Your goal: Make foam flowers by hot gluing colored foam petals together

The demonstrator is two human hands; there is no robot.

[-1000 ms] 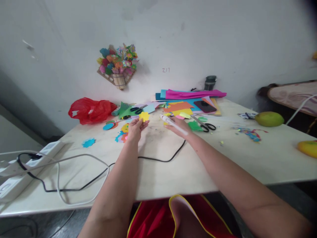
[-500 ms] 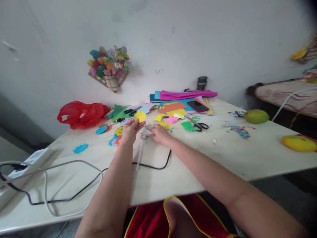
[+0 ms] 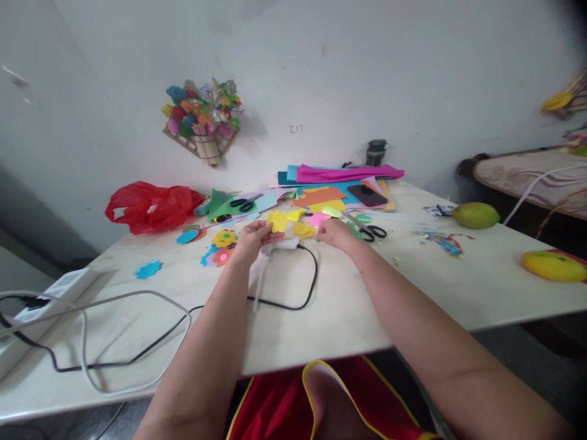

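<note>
My left hand pinches a yellow flower-shaped cutout between thumb and fingers. Below it a white glue gun lies on the table, a clear glue stick pointing toward me from its rear or side. My right hand is at the pink piece, with its fingers drawn together; what they hold, if anything, is too small to make out. Yellow cutouts lie between my hands. Black-handled scissors rest just right of my right hand, beside green pieces partly hidden by it.
Flower cutouts and blue discs lie left. Coloured sheets, a phone and a red bag are behind. Cables run from a power strip. Mangoes sit right.
My right hand has let go of the glue gun, now lying on the table, and moved right to the pink piece. My left hand has shifted slightly right with the yellow cutout.
</note>
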